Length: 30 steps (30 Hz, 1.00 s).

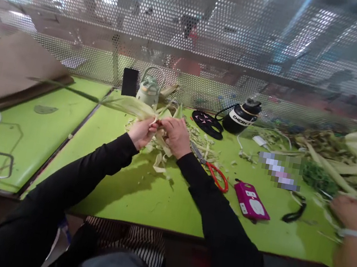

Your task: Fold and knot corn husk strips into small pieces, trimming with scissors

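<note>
My left hand (141, 131) and my right hand (176, 135) are closed close together over the green table (140, 191), both gripping pale green corn husk leaves (131, 106). A long husk strip runs from my hands out to the left. Torn husk scraps (160, 160) lie under and around my hands. Red-handled scissors (215, 172) rest on the table just right of my right wrist.
A pink phone (251, 202), a black and white bottle (241, 117), a pale green kettle (150, 87) and a black phone (129, 81) sit about. A heap of husks (350, 159) lies at the right, where another person's hand (354, 213) works. Perforated metal screen behind.
</note>
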Each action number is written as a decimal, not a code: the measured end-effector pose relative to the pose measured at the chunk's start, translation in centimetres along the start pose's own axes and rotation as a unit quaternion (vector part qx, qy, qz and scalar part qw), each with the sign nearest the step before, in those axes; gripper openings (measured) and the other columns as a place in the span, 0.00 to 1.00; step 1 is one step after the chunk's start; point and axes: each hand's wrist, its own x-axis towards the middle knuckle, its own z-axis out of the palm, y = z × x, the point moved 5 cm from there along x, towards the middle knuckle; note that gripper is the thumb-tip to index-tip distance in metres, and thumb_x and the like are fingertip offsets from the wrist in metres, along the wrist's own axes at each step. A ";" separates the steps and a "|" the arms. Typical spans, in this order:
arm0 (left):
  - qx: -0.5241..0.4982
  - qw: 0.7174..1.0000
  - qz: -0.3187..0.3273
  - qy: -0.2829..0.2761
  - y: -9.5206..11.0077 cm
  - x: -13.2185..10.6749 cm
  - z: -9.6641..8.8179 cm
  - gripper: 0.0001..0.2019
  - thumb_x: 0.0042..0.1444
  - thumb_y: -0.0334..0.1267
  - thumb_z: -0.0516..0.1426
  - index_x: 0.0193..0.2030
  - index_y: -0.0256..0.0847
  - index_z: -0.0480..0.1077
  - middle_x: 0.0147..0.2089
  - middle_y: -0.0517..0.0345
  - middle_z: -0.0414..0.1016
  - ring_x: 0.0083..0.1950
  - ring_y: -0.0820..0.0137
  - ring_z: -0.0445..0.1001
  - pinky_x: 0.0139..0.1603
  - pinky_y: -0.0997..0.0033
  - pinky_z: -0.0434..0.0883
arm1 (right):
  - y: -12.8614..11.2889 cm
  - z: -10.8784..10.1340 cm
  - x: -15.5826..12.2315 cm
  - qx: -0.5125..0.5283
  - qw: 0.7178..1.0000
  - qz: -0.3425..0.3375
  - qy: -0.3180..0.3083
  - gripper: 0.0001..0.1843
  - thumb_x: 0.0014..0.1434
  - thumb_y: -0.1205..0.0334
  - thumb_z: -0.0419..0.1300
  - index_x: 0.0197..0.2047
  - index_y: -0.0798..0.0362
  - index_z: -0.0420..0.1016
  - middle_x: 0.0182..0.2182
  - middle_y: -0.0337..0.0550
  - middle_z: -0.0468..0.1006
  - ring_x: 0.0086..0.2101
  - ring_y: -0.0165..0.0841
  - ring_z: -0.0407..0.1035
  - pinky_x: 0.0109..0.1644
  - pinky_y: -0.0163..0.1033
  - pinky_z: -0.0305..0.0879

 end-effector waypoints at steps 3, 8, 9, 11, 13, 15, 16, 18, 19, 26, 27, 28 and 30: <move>0.002 1.000 0.017 0.015 0.8 -0.4 -0.8 0.16 0.67 0.21 0.45 0.28 0.35 0.60 0.24 0.64 0.62 0.17 0.89 0.54 0.15 0.92 0.49 | -0.8 0.3 1.4 -0.001 1.000 -0.004 -0.029 0.21 0.60 0.69 0.58 0.56 0.48 0.75 0.56 0.50 0.76 0.57 0.45 0.64 0.70 0.56 0.45; 0.065 0.997 -0.035 -0.015 -2.6 -4.5 -0.7 0.16 0.61 0.21 0.54 0.24 0.38 0.57 0.17 0.70 0.55 0.14 0.87 0.50 0.14 0.90 0.48 | 1.8 1.7 1.9 0.006 0.996 0.086 -0.036 0.12 0.63 0.60 0.58 0.49 0.49 0.76 0.46 0.48 0.81 0.48 0.42 0.71 0.58 0.46 0.62; 0.086 0.993 -0.066 -0.039 -3.9 -5.7 -0.4 0.16 0.59 0.22 0.56 0.23 0.38 0.59 0.16 0.70 0.54 0.13 0.85 0.51 0.13 0.87 0.48 | 2.9 1.8 1.8 0.007 0.992 0.120 -0.029 0.12 0.64 0.58 0.56 0.49 0.51 0.75 0.41 0.49 0.82 0.44 0.42 0.73 0.52 0.44 0.65; 0.115 0.985 -0.105 -0.080 -5.7 -7.2 0.5 0.15 0.57 0.24 0.59 0.22 0.36 0.63 0.14 0.67 0.57 0.13 0.82 0.53 0.12 0.84 0.49 | 4.9 1.9 1.6 0.009 0.984 0.177 -0.014 0.14 0.66 0.56 0.54 0.50 0.53 0.73 0.37 0.51 0.82 0.40 0.44 0.74 0.46 0.44 0.67; 0.118 0.986 -0.087 -0.076 -5.6 -6.9 0.9 0.13 0.59 0.23 0.57 0.24 0.35 0.65 0.16 0.67 0.60 0.14 0.83 0.55 0.14 0.86 0.51 | 6.3 1.9 1.9 0.021 0.981 0.195 -0.007 0.17 0.63 0.53 0.57 0.51 0.53 0.72 0.39 0.51 0.81 0.41 0.45 0.75 0.46 0.44 0.68; 0.109 0.991 -0.057 -0.059 -4.2 -5.2 0.6 0.08 0.61 0.24 0.55 0.31 0.35 0.67 0.20 0.67 0.64 0.16 0.85 0.57 0.14 0.87 0.50 | 7.0 1.9 2.6 0.043 0.981 0.190 -0.001 0.21 0.61 0.50 0.59 0.53 0.52 0.70 0.45 0.54 0.81 0.48 0.47 0.74 0.52 0.46 0.68; 0.112 0.991 -0.051 -0.051 -3.4 -4.1 0.2 0.06 0.61 0.25 0.55 0.33 0.35 0.68 0.22 0.66 0.66 0.17 0.84 0.60 0.14 0.87 0.52 | 7.2 1.9 3.1 0.054 0.981 0.188 0.005 0.24 0.61 0.49 0.60 0.55 0.53 0.69 0.49 0.56 0.79 0.52 0.48 0.72 0.56 0.48 0.67; 0.139 0.987 -0.062 -0.048 -2.4 -2.3 -0.9 0.05 0.61 0.26 0.56 0.34 0.34 0.69 0.26 0.59 0.72 0.20 0.80 0.69 0.15 0.85 0.58 | 7.6 1.7 4.0 0.075 0.977 0.197 0.018 0.30 0.61 0.49 0.60 0.61 0.57 0.65 0.58 0.63 0.73 0.59 0.51 0.67 0.62 0.52 0.63; 0.156 0.984 -0.069 -0.048 -2.1 -1.6 -1.4 0.04 0.60 0.25 0.56 0.35 0.33 0.70 0.28 0.57 0.74 0.22 0.77 0.72 0.16 0.84 0.61 | 7.8 1.7 4.4 0.089 0.975 0.200 0.018 0.34 0.60 0.50 0.61 0.64 0.59 0.61 0.61 0.65 0.70 0.61 0.51 0.66 0.64 0.53 0.62; 0.255 0.963 -0.076 -0.033 -1.3 0.2 -4.2 0.06 0.59 0.22 0.54 0.38 0.33 0.69 0.31 0.54 0.77 0.26 0.75 0.76 0.29 0.78 0.76 | 6.6 1.3 2.6 0.145 0.970 0.195 -0.013 0.37 0.59 0.53 0.63 0.68 0.54 0.60 0.65 0.60 0.68 0.61 0.45 0.67 0.63 0.52 0.65; 0.270 0.958 -0.087 -0.033 -1.2 0.2 -4.6 0.05 0.59 0.22 0.54 0.37 0.32 0.69 0.30 0.53 0.77 0.26 0.74 0.76 0.28 0.77 0.76 | 6.3 0.9 1.5 0.142 0.970 0.196 -0.024 0.32 0.61 0.54 0.61 0.66 0.55 0.64 0.61 0.59 0.73 0.57 0.44 0.71 0.60 0.51 0.68; 0.286 0.953 -0.098 -0.035 -1.2 0.1 -5.1 0.05 0.59 0.22 0.54 0.37 0.31 0.69 0.30 0.51 0.77 0.26 0.73 0.76 0.27 0.76 0.76 | 6.0 0.6 0.3 0.140 0.969 0.196 -0.044 0.27 0.61 0.54 0.60 0.61 0.55 0.69 0.54 0.57 0.79 0.50 0.42 0.76 0.55 0.49 0.71; 0.315 0.941 -0.115 -0.038 -1.1 -0.1 -6.2 0.03 0.58 0.23 0.57 0.37 0.31 0.70 0.31 0.50 0.77 0.25 0.72 0.75 0.25 0.75 0.75 | 5.6 -0.7 -2.4 0.129 0.969 0.191 -0.087 0.16 0.60 0.54 0.62 0.49 0.52 0.78 0.44 0.50 0.84 0.40 0.39 0.78 0.48 0.45 0.73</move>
